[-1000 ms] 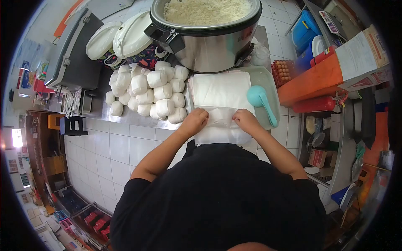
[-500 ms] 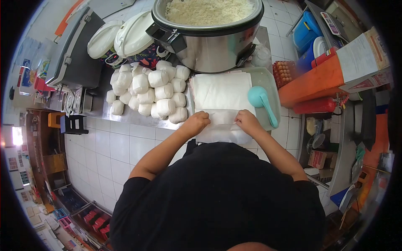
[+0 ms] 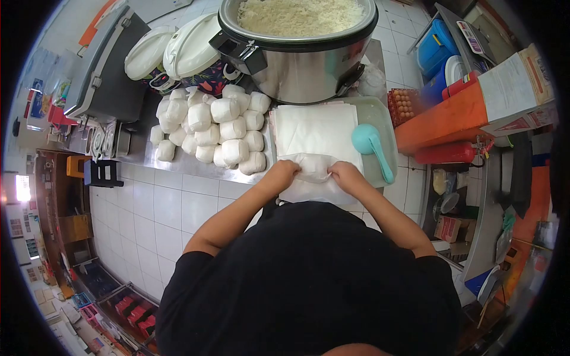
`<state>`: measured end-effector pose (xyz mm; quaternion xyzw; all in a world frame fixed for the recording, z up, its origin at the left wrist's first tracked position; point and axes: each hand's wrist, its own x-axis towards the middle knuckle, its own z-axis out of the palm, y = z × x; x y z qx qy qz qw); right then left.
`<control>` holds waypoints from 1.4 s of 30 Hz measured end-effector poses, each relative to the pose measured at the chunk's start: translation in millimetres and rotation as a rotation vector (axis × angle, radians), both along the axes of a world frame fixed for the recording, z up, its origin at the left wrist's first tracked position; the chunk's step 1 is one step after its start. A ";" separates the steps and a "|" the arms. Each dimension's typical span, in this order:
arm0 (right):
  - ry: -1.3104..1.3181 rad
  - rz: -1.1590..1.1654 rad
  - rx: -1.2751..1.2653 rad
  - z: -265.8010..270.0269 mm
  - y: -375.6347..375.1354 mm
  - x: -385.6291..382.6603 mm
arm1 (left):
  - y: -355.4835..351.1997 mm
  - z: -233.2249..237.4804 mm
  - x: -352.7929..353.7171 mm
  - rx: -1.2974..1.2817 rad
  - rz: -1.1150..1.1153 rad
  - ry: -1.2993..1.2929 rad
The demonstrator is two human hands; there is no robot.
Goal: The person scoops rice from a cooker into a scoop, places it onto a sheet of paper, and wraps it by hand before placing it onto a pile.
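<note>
My left hand (image 3: 284, 174) and my right hand (image 3: 347, 176) are closed on opposite sides of a white paper wrapper (image 3: 313, 168), which is folded over a rounded lump between them. What lies inside the wrapper is covered. Beneath it is a stack of white paper sheets (image 3: 314, 127) on a pale green tray (image 3: 386, 118). A turquoise scoop (image 3: 369, 142) rests on the tray to the right of the sheets, its handle pointing toward me. Left of the stack, several white paper-wrapped bundles (image 3: 205, 133) are piled on the metal table.
A large steel cooker (image 3: 297, 71) full of white rice (image 3: 300, 16) stands behind the sheets. Lidded patterned pots (image 3: 193, 50) and a grey cool box (image 3: 110, 65) are at the back left. To the right are a tray of eggs (image 3: 401, 105) and a red fire extinguisher (image 3: 445, 153).
The wrapper's upper edge has been folded over and gathered into a rounder roll. Both hands have come slightly closer together.
</note>
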<state>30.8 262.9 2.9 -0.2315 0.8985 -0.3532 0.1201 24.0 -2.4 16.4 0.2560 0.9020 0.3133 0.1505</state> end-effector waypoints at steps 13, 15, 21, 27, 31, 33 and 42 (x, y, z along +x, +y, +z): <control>-0.164 -0.199 0.295 7.9 -19.3 -30.8 | 18.9 10.9 0.3 -0.023 0.198 0.077; -0.103 -0.233 0.222 2.6 -16.6 -14.5 | 26.8 -3.2 21.4 0.071 0.215 0.195; -0.732 -0.485 -0.270 10.0 -7.4 -22.1 | 9.2 -11.8 2.5 -0.109 0.000 0.026; -0.440 -0.274 0.164 21.0 -18.8 -36.0 | 23.0 26.4 -49.7 -0.191 -0.057 0.022; -0.404 -0.220 0.114 17.2 -14.9 -31.1 | 26.4 12.8 -50.9 -0.030 -0.213 0.088; -0.347 -0.190 0.067 15.2 -12.7 -28.3 | 25.3 15.7 -46.2 0.056 -0.224 0.142; -0.251 -0.465 -0.179 72.6 -45.9 -14.6 | 45.9 44.0 -11.9 0.453 0.156 -0.255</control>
